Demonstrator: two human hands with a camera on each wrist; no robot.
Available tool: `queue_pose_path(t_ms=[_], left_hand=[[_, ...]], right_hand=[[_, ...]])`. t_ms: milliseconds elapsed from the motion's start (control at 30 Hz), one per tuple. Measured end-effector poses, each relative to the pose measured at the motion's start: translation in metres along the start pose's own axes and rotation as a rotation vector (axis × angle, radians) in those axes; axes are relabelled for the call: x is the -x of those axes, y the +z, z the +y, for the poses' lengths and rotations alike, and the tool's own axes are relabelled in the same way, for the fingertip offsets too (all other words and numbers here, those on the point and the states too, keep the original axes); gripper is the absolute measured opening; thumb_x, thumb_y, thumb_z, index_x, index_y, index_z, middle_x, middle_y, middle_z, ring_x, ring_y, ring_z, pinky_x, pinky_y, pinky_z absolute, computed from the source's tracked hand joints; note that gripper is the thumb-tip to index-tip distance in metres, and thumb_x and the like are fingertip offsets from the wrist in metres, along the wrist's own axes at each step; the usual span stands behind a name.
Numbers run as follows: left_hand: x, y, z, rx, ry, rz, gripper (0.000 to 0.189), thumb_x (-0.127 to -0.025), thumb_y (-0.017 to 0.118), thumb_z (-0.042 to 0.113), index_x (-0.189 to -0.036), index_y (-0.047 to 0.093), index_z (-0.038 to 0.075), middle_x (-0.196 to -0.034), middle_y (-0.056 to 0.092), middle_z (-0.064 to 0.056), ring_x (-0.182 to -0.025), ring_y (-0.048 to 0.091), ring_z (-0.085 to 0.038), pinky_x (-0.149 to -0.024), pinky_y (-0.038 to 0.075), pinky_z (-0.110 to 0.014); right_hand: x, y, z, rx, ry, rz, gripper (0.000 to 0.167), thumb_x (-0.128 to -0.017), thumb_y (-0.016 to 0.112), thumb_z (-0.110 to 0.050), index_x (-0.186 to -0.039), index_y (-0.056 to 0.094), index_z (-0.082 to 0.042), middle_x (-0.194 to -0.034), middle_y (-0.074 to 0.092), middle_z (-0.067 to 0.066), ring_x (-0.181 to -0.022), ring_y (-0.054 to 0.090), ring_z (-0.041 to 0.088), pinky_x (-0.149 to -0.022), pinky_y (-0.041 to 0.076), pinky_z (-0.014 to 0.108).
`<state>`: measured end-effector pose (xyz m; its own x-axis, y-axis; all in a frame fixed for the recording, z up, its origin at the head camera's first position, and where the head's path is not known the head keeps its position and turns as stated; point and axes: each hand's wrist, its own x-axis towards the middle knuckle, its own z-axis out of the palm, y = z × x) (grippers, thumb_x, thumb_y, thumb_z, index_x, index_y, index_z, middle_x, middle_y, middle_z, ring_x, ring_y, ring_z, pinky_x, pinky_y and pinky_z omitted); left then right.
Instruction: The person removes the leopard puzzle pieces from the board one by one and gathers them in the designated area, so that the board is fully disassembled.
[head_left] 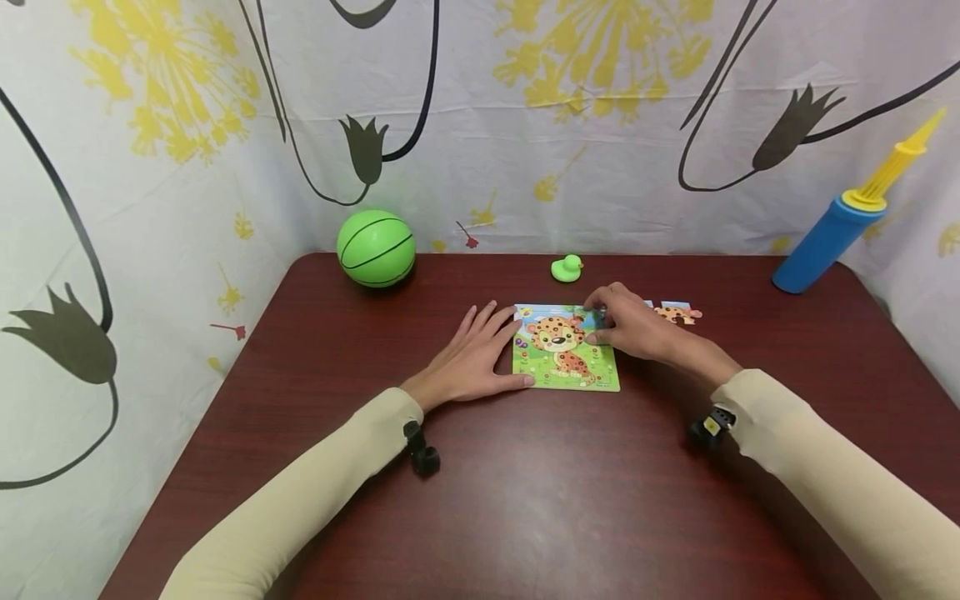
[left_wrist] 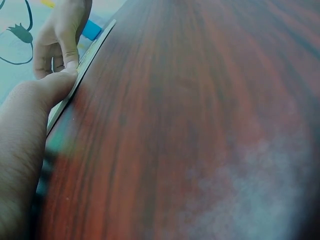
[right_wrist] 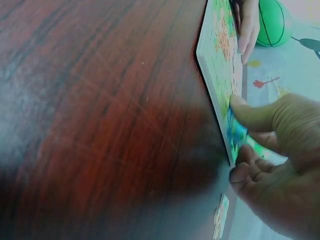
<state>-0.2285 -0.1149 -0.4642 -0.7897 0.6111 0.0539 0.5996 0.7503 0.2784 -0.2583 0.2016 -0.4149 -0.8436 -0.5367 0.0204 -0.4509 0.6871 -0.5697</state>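
Note:
A square jigsaw puzzle [head_left: 572, 360] with a cartoon leopard on green grass lies flat on the dark wooden table. My left hand [head_left: 474, 354] rests at its left side, fingers extended and spread, the thumb on the near left corner. At the upper right part of the picture my right hand [head_left: 633, 327] pinches a puzzle piece [right_wrist: 238, 131] between thumb and fingers; the piece looks blue and green and is mostly covered. To the right of that hand lies a loose leopard-patterned puzzle piece [head_left: 677, 313], with another partly hidden beside it.
A green rubber duck [head_left: 567, 268] stands behind the puzzle. A green ball [head_left: 377, 248] sits at the back left, and a blue and yellow hand pump [head_left: 828, 242] leans on the curtain at the back right. Patterned curtain [head_left: 480, 125] borders the table.

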Motion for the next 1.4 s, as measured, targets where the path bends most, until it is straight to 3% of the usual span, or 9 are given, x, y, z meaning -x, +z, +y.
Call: queue_pose_path(t_ms=[133,300,433,733,1033,1267,1400], left_hand=[[0.000,0.000,0.000,-0.001,0.006,0.002,0.103,-0.099,0.056,0.080,-0.174,0.036,0.013,-0.182,0.023,-0.009,-0.170,0.009,-0.036,-0.136,0.001,-0.057],[0.000,0.000,-0.001,-0.007,0.010,0.008,0.102,-0.099,0.056,0.081,-0.173,0.036,0.013,-0.182,0.024,-0.009,-0.170,0.009,-0.037,-0.136,0.001,-0.057],[0.000,0.000,-0.001,-0.013,0.007,0.008,0.102,-0.099,0.056,0.081,-0.173,0.036,0.013,-0.182,0.024,-0.009,-0.170,0.009,-0.036,-0.136,0.001,-0.057],[0.000,0.000,0.000,-0.006,0.004,0.000,0.103,-0.099,0.056,0.081,-0.174,0.035,0.013,-0.182,0.023,-0.009,-0.171,0.009,-0.036,-0.136,0.000,-0.057],[0.001,-0.001,0.000,-0.002,0.005,-0.001,0.102,-0.100,0.056,0.080,-0.174,0.034,0.013,-0.183,0.022,-0.008,-0.171,0.008,-0.036,-0.136,0.000,-0.057],[0.001,0.000,0.000,-0.002,0.006,0.002,0.103,-0.099,0.056,0.081,-0.174,0.035,0.013,-0.182,0.023,-0.009,-0.171,0.008,-0.036,-0.136,0.000,-0.057],[0.001,0.000,0.000,0.000,0.007,0.005,0.103,-0.099,0.056,0.082,-0.174,0.035,0.013,-0.182,0.024,-0.009,-0.171,0.008,-0.036,-0.136,0.000,-0.057]], right_hand=[[0.002,0.000,0.002,0.002,-0.029,0.071,0.035,-0.104,0.078,-0.010,-0.133,0.068,0.005,-0.121,0.061,0.022,-0.094,0.057,0.031,-0.081,0.048,0.046],[0.004,0.000,0.004,-0.019,-0.034,0.149,0.025,-0.106,0.074,-0.006,-0.129,0.072,0.002,-0.123,0.066,0.019,-0.105,0.061,0.033,-0.091,0.050,0.051],[0.004,-0.001,0.004,-0.041,-0.050,0.172,0.023,-0.105,0.074,-0.003,-0.127,0.074,0.003,-0.123,0.068,0.019,-0.110,0.064,0.035,-0.098,0.052,0.055],[0.009,-0.001,0.004,-0.068,-0.080,0.222,0.019,-0.104,0.074,0.001,-0.124,0.076,0.001,-0.119,0.069,0.016,-0.104,0.066,0.031,-0.092,0.054,0.052],[0.014,-0.001,0.003,-0.075,-0.066,0.233,0.016,-0.104,0.073,0.001,-0.119,0.075,-0.003,-0.117,0.070,0.011,-0.098,0.063,0.025,-0.084,0.050,0.031],[0.018,0.002,0.004,-0.089,-0.068,0.211,0.020,-0.105,0.073,0.001,-0.124,0.070,-0.004,-0.120,0.073,0.014,-0.107,0.065,0.031,-0.094,0.052,0.050],[0.019,0.005,0.006,-0.087,-0.072,0.241,0.020,-0.104,0.074,0.001,-0.122,0.069,-0.006,-0.116,0.074,0.012,-0.103,0.065,0.029,-0.091,0.053,0.050]])
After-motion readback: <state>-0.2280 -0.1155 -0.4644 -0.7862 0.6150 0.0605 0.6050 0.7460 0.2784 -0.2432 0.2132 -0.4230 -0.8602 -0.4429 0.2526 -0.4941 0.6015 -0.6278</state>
